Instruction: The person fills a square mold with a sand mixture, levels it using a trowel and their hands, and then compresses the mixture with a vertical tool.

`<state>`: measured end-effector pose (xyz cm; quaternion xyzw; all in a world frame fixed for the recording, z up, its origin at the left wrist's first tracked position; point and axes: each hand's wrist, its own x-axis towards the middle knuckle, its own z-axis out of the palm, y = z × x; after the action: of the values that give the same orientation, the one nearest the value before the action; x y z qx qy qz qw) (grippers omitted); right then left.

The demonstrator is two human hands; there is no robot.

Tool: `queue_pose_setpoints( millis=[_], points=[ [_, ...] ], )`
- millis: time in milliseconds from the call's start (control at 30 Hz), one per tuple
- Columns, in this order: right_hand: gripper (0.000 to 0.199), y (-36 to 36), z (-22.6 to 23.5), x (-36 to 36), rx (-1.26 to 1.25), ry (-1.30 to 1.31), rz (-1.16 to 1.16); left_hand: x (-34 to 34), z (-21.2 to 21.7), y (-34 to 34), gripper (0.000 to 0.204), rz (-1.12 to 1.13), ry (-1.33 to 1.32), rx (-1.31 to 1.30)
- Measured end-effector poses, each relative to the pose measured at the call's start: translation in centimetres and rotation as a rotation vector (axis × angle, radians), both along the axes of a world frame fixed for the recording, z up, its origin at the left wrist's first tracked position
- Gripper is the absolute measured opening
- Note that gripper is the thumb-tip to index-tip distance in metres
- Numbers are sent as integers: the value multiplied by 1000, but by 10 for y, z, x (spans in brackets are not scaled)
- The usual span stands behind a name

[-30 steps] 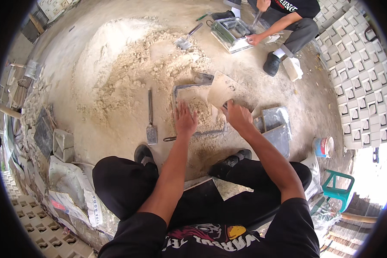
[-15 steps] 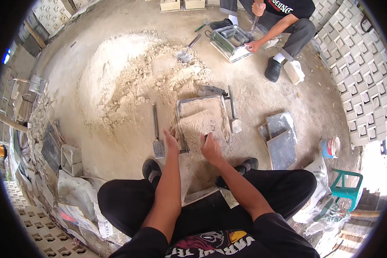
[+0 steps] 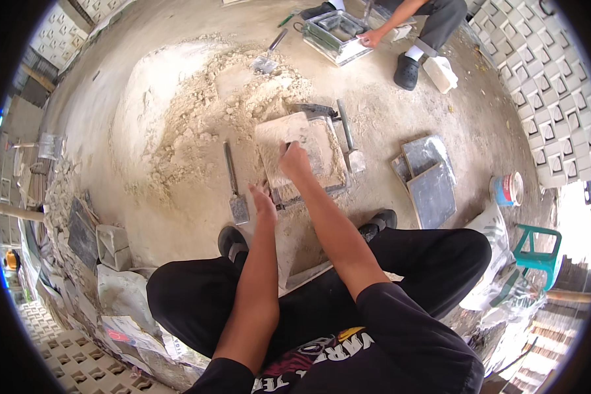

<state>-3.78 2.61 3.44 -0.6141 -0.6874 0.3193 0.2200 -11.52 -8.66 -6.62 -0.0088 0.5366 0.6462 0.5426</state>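
A rectangular metal mould [image 3: 338,148] full of pale sandy mix lies on the floor before me. My right hand [image 3: 295,163] is closed round the dark handle of a flat, dust-coated float [image 3: 274,134], which lies over the left and far part of the mould. Beside the mould's near left corner is my left hand [image 3: 262,199], fingers apart and holding nothing; whether it touches the frame I cannot tell. A trowel [image 3: 238,207] with a long handle rests left of that hand. Along the mould's right side lies another flat-bladed tool [image 3: 355,157].
A heap of pale powder [image 3: 157,92] spreads at the far left, a shovel-like trowel [image 3: 266,64] on its edge. At the back right a co-worker's hand [image 3: 372,37] holds another mould [image 3: 338,43]. Dark plates [image 3: 433,190], a bucket [image 3: 505,188] and a green stool [image 3: 537,253] stand right.
My right hand has pushed the float away from me and leftward across the mould. My left hand stays by the near left corner. The whole view has shifted slightly.
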Motion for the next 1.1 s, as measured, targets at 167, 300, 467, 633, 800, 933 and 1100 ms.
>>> queue_pose_setpoints(
  millis=[167, 300, 467, 633, 800, 933, 1100],
  points=[
    [49, -53, 4, 55, -83, -193, 139, -26, 18, -2, 87, 14, 138, -186],
    [48, -11, 8, 81, -52, -280, 64, -20, 6, 7, 88, -115, 152, -57],
    [48, 51, 13, 45, 48, -130, -36, 7, -29, 13, 88, -21, 309, 18],
    [48, -21, -20, 64, 29, -196, -50, 16, 20, 12, 84, -65, 134, -60],
    [44, -32, -2, 81, 2, -216, 71, -7, -25, 25, 87, -115, 382, -169],
    [46, 39, -10, 74, -14, -189, -23, 20, 12, 34, 87, -119, 352, -235],
    [47, 48, -2, 19, 43, -52, -148, 6, 9, 29, 85, 102, 82, -84]
  ],
)
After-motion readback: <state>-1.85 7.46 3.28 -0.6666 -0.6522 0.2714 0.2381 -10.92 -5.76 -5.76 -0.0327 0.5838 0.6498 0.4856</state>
